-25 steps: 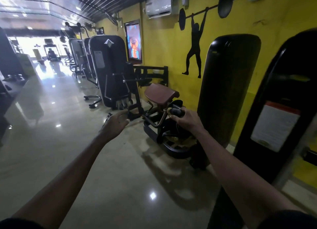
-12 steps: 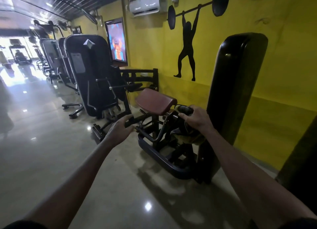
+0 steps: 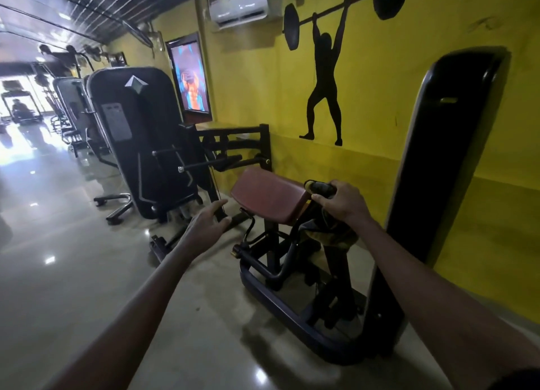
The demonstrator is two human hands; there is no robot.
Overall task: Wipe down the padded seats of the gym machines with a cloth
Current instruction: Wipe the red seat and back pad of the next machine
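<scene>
The right hand (image 3: 342, 204) is clamped round a dark object (image 3: 320, 188) just beside the red-brown padded seat (image 3: 267, 196), with an olive cloth (image 3: 330, 234) seen hanging beneath it. The left hand (image 3: 204, 229) is held open, fingers spread, apart from the seat's left edge.

Glossy floor (image 3: 73, 272); black machine frames (image 3: 292, 310) standing on it

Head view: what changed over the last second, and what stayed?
The person stepped closer to the red pad, which now looms larger. The open left hand reached forward toward it. The right hand kept gripping a black object, with the cloth hanging below. Nothing was taken or released.
</scene>
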